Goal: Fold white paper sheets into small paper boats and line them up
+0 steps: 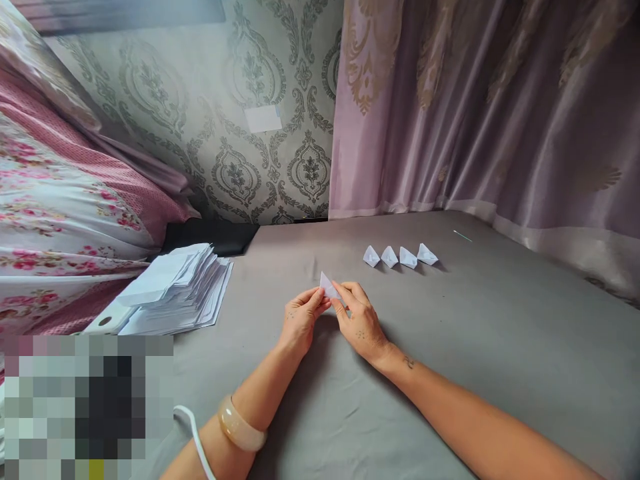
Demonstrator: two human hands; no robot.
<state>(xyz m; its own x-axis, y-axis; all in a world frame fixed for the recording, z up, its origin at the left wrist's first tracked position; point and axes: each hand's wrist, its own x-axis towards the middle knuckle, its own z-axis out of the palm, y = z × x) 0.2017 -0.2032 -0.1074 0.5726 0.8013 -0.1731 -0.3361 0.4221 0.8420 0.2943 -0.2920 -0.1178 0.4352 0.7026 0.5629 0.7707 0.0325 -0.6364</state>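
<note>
A small white folded paper (329,287), pointed at the top, is held up over the middle of the grey surface. My left hand (301,319) pinches its left side between thumb and fingers. On its other side, my right hand (361,319) grips the lower right edge, thumb in front. Fingers hide the paper's lower part. Beyond my right hand, several white folded paper boats (389,257) sit side by side in a short row.
To the left stands a thick stack of white paper sheets (175,293), with a black flat object (213,237) behind it. A thin green stick (463,236) lies at the back right. Curtains (390,133) hang along the right; a white cable (193,427) crosses near my left forearm.
</note>
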